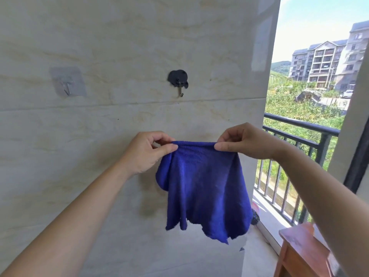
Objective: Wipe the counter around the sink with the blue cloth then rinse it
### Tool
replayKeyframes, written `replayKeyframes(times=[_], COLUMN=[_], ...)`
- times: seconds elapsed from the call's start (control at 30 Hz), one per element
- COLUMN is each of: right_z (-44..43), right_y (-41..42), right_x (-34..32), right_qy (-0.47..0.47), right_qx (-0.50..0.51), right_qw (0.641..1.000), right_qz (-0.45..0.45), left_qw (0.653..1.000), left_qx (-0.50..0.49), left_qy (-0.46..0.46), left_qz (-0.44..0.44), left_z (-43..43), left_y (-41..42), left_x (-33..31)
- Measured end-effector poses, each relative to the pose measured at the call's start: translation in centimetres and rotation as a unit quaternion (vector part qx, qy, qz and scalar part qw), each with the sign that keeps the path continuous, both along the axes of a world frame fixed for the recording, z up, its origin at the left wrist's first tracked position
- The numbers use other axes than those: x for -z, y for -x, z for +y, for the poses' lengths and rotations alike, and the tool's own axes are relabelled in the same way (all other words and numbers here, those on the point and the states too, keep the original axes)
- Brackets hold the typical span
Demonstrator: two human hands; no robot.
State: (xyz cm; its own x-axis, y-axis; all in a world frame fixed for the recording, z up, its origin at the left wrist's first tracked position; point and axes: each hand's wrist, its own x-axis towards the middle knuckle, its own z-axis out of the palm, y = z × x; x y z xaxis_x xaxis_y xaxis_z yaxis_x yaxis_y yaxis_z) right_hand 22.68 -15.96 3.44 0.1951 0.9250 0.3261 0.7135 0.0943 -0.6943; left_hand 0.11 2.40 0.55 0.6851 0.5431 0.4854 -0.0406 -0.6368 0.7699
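The blue cloth [203, 184] hung at centre frame, below the black hook [178, 79]. You pinched its top edge with your left hand [148, 151] and right hand [244, 141]. A clear hook [67, 81] sat upper left; a railing [295, 140] stood right.
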Motion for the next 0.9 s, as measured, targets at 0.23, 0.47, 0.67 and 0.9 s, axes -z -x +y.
replayKeyframes(times=[0.23,0.47,0.67,0.9], right_z=[3.5,4.8,8.5,9.4], right_y=[3.3,2.1,1.1,0.5], right_x=[-3.2,-6.7,-7.8,-3.0], right_qy=[-0.143,-0.177,-0.32,-0.335], right_qx=[-0.012,-0.001,0.106,0.128], right_qw=[0.989,0.981,0.911,0.892], right_qz=[-0.032,-0.075,-0.238,-0.276], left_qw=[0.98,0.989,0.892,0.787], left_qx=[0.115,-0.076,-0.281,-0.322], left_qy=[0.163,-0.024,-0.32,-0.489], left_qz=[0.011,-0.123,-0.152,-0.194], left_z=[-2.1,-1.1,1.3,3.4], left_y=[-0.6,-1.6,-3.6,-4.7], left_x=[-3.2,-7.2,-9.8,-4.7])
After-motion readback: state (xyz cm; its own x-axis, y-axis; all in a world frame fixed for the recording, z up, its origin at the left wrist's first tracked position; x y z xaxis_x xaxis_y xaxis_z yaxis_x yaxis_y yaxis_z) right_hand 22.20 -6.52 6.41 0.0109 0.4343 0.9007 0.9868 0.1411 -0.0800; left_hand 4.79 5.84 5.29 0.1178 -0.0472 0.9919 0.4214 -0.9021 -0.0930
